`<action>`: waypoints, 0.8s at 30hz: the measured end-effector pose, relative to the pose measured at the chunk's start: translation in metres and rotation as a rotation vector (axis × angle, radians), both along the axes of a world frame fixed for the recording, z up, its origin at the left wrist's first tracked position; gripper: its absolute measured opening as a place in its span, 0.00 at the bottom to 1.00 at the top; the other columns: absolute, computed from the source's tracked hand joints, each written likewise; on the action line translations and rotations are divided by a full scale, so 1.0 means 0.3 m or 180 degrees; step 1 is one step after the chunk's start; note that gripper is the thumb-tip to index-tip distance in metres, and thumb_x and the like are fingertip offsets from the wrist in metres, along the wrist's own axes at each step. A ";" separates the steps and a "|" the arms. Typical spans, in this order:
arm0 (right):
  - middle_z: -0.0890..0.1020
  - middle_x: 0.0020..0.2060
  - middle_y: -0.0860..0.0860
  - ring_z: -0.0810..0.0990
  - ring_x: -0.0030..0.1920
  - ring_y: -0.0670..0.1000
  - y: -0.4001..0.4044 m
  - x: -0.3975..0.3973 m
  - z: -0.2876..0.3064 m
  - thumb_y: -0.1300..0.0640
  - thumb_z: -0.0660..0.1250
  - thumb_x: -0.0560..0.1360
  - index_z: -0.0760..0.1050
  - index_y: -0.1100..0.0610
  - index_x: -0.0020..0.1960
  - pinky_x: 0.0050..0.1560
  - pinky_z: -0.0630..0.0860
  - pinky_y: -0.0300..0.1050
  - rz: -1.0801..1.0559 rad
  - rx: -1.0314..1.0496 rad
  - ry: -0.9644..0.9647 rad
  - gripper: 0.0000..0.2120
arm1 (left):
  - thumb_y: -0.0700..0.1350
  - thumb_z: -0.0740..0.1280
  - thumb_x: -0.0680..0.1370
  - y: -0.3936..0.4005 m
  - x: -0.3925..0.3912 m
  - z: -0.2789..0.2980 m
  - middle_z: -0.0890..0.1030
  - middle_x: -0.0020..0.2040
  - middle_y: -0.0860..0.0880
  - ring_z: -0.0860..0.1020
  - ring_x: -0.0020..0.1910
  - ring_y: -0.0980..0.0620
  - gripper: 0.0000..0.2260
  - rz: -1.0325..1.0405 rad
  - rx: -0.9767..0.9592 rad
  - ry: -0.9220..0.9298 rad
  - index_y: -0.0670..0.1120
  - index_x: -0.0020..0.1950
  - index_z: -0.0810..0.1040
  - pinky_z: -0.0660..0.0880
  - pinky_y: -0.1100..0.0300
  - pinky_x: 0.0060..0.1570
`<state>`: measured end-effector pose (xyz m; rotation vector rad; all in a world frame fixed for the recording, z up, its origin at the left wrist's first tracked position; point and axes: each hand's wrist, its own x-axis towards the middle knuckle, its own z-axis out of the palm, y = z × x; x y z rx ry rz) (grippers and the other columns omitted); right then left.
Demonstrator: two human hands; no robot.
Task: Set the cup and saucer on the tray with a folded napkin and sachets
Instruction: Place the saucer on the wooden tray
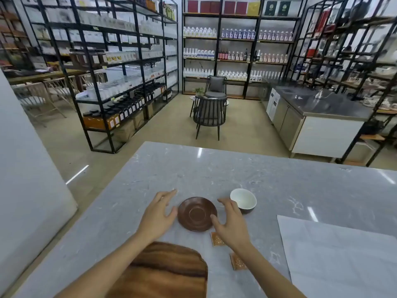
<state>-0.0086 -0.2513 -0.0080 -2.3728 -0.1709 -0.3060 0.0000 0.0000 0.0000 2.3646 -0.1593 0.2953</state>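
Note:
A brown saucer (pixel 197 214) lies flat on the grey marble counter (pixel 214 168). My left hand (pixel 158 216) hovers just left of it, fingers spread and holding nothing. My right hand (pixel 229 225) is at the saucer's right rim, fingers loosely bent, thumb near the rim; I cannot tell if it touches. A cup (pixel 243 200), white inside and dark outside, stands behind my right hand. The wooden tray (pixel 167 272) lies near me, partly under my left forearm. Two orange sachets (pixel 217 239) (pixel 238 262) lie by my right wrist. A pale grey napkin (pixel 343 261) lies unfolded at the right.
Beyond the counter's far edge is open floor with two dark chairs (pixel 210 112). Black shelving full of bottles lines the left, back and right walls. A steel-topped cabinet (pixel 318 119) stands at the right. A white panel (pixel 25 168) rises at the left.

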 end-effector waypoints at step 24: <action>0.81 0.56 0.44 0.84 0.57 0.52 0.053 0.176 -0.217 0.67 0.73 0.67 0.75 0.49 0.67 0.60 0.81 0.55 -0.0663 0.1375 0.1575 0.31 | 0.31 0.76 0.71 0.033 0.306 -0.288 0.79 0.65 0.40 0.83 0.53 0.45 0.35 -0.0311 -0.1342 0.1891 0.43 0.75 0.70 0.78 0.54 0.60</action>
